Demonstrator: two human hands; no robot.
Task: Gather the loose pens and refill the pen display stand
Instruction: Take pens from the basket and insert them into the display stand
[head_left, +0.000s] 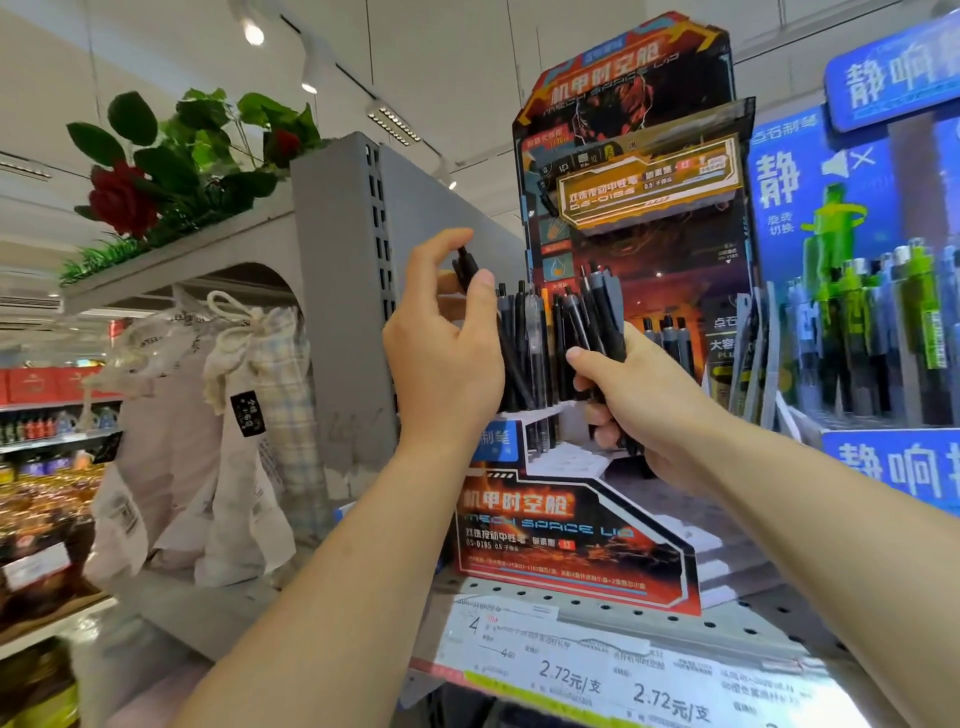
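Observation:
A red-and-black cardboard pen display stand (571, 540) sits on the perforated shelf, with several black pens (524, 338) upright in its upper-left tier. My left hand (447, 353) is raised at the stand's left side and pinches a single black pen (466, 267) between thumb and fingers, its top poking up above the standing pens. My right hand (644, 400) is in front of the stand's middle, closed around a bundle of black pens (597, 317) that fan upward. The stand's lower white tiers show bare slots.
A blue pen display (883, 322) with green-black pens stands close on the right. A grey shelf end panel (343, 312) rises to the left, with cloth bags (208, 426) beyond it. Price labels (597, 670) line the shelf's front edge. Artificial roses (124, 197) sit on top at left.

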